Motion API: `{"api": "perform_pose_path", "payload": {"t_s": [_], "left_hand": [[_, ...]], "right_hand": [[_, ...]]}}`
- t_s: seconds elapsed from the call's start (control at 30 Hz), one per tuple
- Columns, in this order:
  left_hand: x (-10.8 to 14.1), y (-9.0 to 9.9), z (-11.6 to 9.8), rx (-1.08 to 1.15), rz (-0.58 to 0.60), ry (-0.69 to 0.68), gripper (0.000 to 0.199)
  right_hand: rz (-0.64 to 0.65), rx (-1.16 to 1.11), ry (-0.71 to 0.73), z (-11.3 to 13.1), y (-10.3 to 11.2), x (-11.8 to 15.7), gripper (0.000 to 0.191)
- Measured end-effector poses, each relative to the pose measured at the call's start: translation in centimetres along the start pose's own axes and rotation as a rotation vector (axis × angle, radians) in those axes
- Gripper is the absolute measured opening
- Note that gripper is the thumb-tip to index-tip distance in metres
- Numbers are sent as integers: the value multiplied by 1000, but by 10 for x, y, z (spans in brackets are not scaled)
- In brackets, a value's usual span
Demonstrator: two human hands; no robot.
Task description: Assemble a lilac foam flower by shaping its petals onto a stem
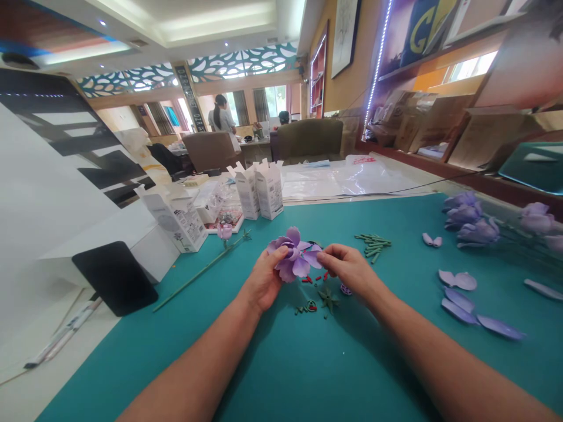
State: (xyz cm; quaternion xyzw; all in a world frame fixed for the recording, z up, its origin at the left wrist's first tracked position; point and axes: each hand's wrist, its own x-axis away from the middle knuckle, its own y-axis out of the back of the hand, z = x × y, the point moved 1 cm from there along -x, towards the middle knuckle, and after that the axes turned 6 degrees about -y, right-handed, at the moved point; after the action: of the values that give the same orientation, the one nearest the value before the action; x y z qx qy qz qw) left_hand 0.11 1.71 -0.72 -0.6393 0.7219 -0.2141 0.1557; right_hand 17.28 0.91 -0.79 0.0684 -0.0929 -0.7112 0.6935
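My left hand (266, 278) grips a purple flower (291, 258) from its left side, thumb on top near the centre. With thumb and fingers pinched, my right hand (345, 262) holds a petal (313, 257) at the flower's right edge. Under the hands on the green mat (272, 363) lie small red pieces (308, 279), a green star-shaped piece (328, 298), small green parts (303, 309) and a purple openwork piece (346, 289). Several green tubes (373, 243) lie beyond my right hand. Loose lilac petals (461, 305) rest at the right.
A pink flower (224, 231) on a long green stem (197, 275) lies to the left. White boxes (269, 190) stand at the back, a black tablet-like panel (115, 278) at the left. Finished purple flowers (477, 225) lie far right. A person (221, 117) stands in the background.
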Motion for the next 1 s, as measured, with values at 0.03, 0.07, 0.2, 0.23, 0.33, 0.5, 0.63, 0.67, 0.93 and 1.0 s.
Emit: {"api": "perform_pose_path", "payload": {"t_s": [0.03,0.07,0.2,0.23,0.33,0.5,0.63,0.67,0.93,1.0], "left_hand": [[0,0,0,1,0,-3,35],[0,0,0,2,0,-7,35],[1,-2,-1,0,4,-13,34],[2,-2,-1,-3,4,-13,33],[2,-2,-2,-10,1,-14,33],[2,-2,-1,-9,7,-14,36],[2,-2,-1,-18,7,-15,37],[2,-2,-1,-20,8,-15,37],[4,-3,0,-40,29,-30,34],[4,-4,0,-43,26,-35,35]], "right_hand": [[2,1,-3,0,0,0,28],[4,1,-3,0,-1,0,28],[-3,-14,3,-1,-3,0,28],[-4,-17,4,-2,-3,0,28],[-11,-26,-3,-2,-3,0,27],[-13,-33,-14,-1,-3,0,26],[-10,-26,-21,0,-3,1,26],[-13,-22,-22,1,-3,1,26],[-37,-7,-12,2,-3,2,27],[-43,7,-8,2,-4,2,27]]}}
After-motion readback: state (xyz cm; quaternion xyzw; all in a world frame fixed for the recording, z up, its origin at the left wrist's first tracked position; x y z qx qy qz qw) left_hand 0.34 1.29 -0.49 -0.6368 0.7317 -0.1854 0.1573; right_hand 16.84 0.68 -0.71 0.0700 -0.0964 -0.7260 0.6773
